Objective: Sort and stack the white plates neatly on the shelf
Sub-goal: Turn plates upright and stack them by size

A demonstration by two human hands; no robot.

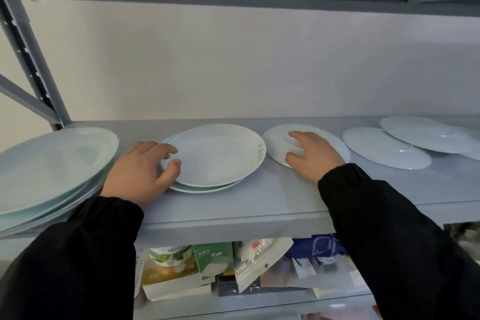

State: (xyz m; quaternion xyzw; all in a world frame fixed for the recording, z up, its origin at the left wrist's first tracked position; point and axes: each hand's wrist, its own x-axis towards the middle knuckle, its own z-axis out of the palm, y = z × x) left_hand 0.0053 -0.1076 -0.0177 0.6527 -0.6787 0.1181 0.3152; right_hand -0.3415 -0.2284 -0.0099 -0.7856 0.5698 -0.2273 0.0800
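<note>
Evidently the sorting is mid-way. Between the hands a pair of plates [218, 156] sits face up, the upper one slightly off-centre on the lower. The left hand [137, 171] grips their near-left rim, fingers curled over the top edge and thumb against it, probably to steady or square them. Just beyond their far edge the right hand [314, 156] holds an overturned plate [275, 143], thumb hooked at its near rim and fingers curved over the raised foot, a grip suited to flipping it upright. Outside the right hand, two more overturned plates [384, 148] overlap on the shelf [233, 210]. Outside the left hand stands a larger stack [52, 166]. Below both wrists, packets [215, 262] crowd a lower level.
</note>
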